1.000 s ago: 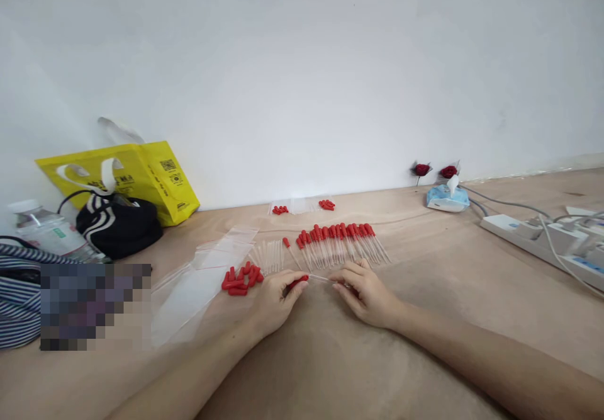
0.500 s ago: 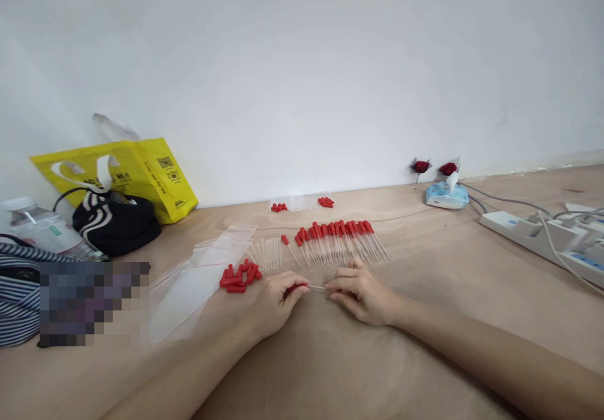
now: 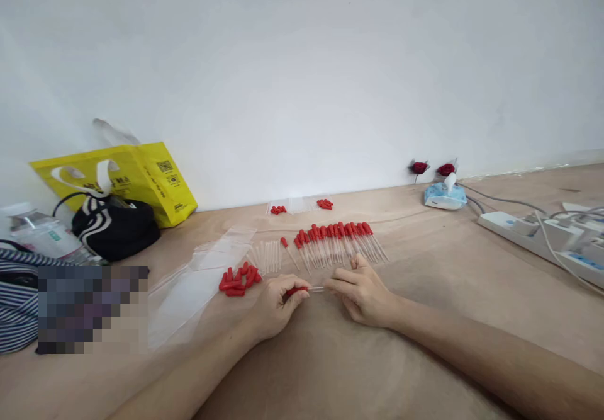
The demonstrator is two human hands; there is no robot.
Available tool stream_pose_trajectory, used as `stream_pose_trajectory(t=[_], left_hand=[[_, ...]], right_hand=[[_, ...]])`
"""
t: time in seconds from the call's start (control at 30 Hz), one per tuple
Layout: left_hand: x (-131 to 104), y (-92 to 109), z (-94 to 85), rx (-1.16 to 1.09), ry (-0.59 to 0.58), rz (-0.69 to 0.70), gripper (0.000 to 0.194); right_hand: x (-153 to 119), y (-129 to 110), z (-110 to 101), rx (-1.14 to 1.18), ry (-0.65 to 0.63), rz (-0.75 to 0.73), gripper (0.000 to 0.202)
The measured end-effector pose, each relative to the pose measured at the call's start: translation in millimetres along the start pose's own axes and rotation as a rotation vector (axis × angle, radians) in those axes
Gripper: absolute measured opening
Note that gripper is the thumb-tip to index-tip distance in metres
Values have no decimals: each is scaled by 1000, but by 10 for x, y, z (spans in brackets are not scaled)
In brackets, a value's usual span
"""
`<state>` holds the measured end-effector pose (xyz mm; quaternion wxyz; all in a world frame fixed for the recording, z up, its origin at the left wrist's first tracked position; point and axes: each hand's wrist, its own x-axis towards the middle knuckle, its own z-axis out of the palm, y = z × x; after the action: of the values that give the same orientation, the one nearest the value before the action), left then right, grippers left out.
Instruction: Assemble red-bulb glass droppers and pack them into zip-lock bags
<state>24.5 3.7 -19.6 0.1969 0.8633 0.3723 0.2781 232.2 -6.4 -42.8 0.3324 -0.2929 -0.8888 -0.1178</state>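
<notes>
Between finger and thumb, my left hand [image 3: 279, 303] grips a red rubber bulb [image 3: 297, 291]. A thin clear dropper tube [image 3: 316, 289] runs from the bulb to my right hand [image 3: 361, 291], whose closed fingers pinch it and hide its far end. Just behind my hands lies a row of droppers with red bulbs [image 3: 335, 234], tips pointing toward me. One single dropper [image 3: 289, 251] rests a little left of that row. Loose clear tubes [image 3: 270, 256] lie side by side further left. A heap of loose red bulbs [image 3: 240, 279] sits beside my left hand.
Clear plastic bags [image 3: 189, 294] lie left of the bulbs; another bag with red bulbs [image 3: 302, 204] is by the wall. A yellow bag [image 3: 155, 187], black pouch [image 3: 117, 228] and bottle [image 3: 44, 234] stand left. Tissues [image 3: 444, 196] and a power strip [image 3: 523, 228] are right.
My right hand's fingers have shifted slightly on the tube. My left hand keeps its grip on the red bulb. The view has tilted a little; the things on the table stay put.
</notes>
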Motion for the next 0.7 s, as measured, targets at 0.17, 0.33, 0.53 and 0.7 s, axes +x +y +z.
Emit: stream_pose_trajectory(t=[0.17,0.33,0.53,0.7], left_hand=[[-28,18,16,69,17,95,17],[-21,11,13,90,5,163,17],[15,-42,5,146,-1,212,18],[12,-105,-147,282,167,157,26]], right_hand=[[4,-38,54,47,30,19,22],[20,-61,68,88,-34,75,20],[96,-82,-21,46,-167,124,14],[182,-54,-48,27,-202,251,12]])
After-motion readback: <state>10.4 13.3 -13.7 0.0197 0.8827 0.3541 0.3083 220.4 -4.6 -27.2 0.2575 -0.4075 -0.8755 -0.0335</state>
